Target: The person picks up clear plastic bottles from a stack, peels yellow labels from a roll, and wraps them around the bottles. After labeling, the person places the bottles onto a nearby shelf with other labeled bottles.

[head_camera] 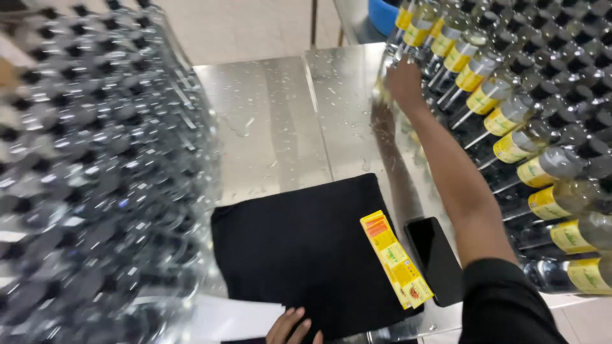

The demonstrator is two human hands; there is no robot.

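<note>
Black cloth (306, 255) under spread left hand (290, 326); outstretched right hand (403, 81) grips a yellow-labelled bottle (460, 57).

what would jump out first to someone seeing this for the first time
The great mass of clear black-capped bottles, blurred, fills the left side, and a row of yellow-labelled bottles lies along the right. Between them a wet steel table bears a black cloth with a strip of yellow labels and a dark phone at its right edge. The right hand reaches to the far bottles; the left hand rests at the cloth's near edge.
</note>
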